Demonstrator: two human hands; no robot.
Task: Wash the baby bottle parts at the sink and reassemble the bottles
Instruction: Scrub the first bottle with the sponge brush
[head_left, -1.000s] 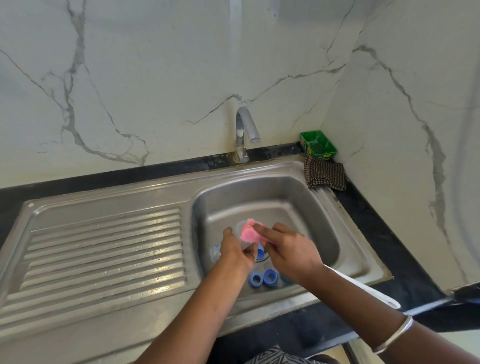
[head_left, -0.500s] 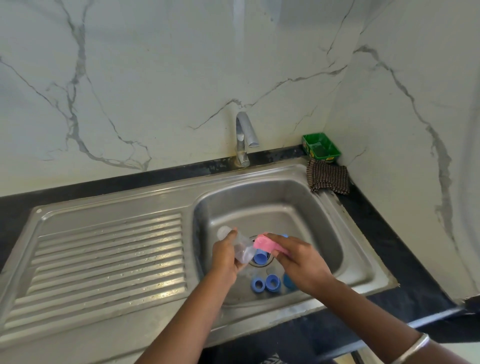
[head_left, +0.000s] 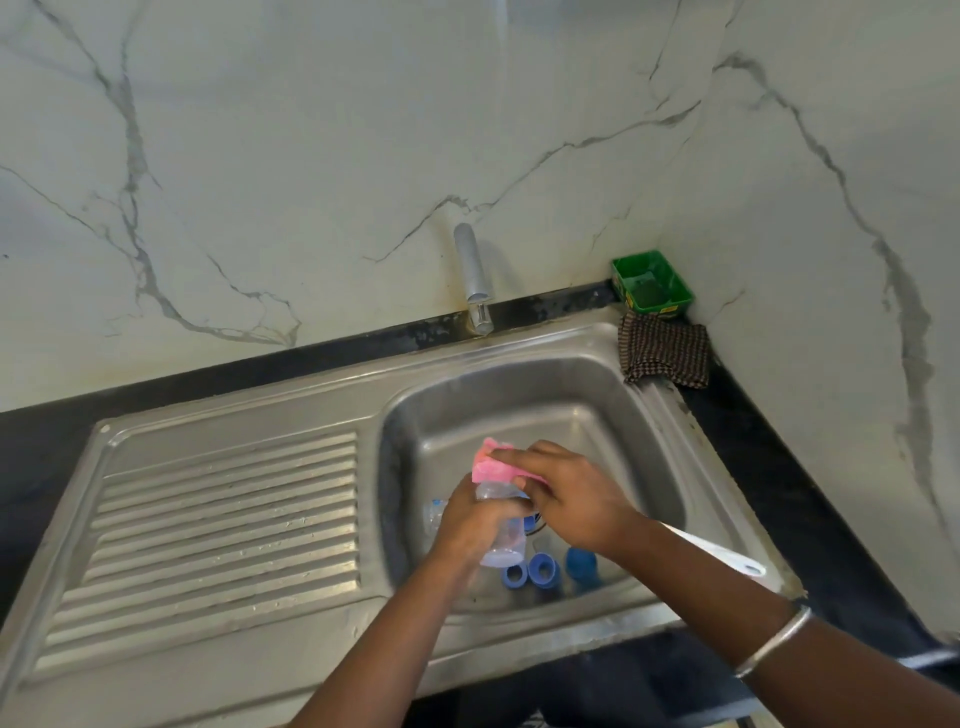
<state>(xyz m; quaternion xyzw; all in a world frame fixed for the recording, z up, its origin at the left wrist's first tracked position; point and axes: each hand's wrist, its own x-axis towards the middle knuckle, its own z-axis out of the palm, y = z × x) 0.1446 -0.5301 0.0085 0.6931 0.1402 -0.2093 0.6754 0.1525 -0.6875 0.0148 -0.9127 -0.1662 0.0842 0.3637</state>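
Over the steel sink basin (head_left: 639, 415), my left hand (head_left: 470, 519) grips a clear baby bottle (head_left: 501, 545), its open end pointing toward me. My right hand (head_left: 566, 493) holds a pink sponge (head_left: 491, 465) against the bottle's far end. Another clear bottle (head_left: 434, 514) lies in the basin behind my left hand, mostly hidden. Two blue screw rings (head_left: 530, 571) and a blue cap (head_left: 581, 561) lie on the basin floor near the front wall. One more blue part (head_left: 530, 522) shows by the drain.
The tap (head_left: 472, 275) stands behind the basin with no water visible. A ribbed draining board (head_left: 218, 519) lies to the left. A green tray (head_left: 652, 283) and a checked cloth (head_left: 665, 356) sit in the back right corner. A white handle (head_left: 717, 556) rests on the sink's right front rim.
The bottle has turned in my left hand so its open end now faces me. My right hand has moved the sponge up onto the bottle's far end.
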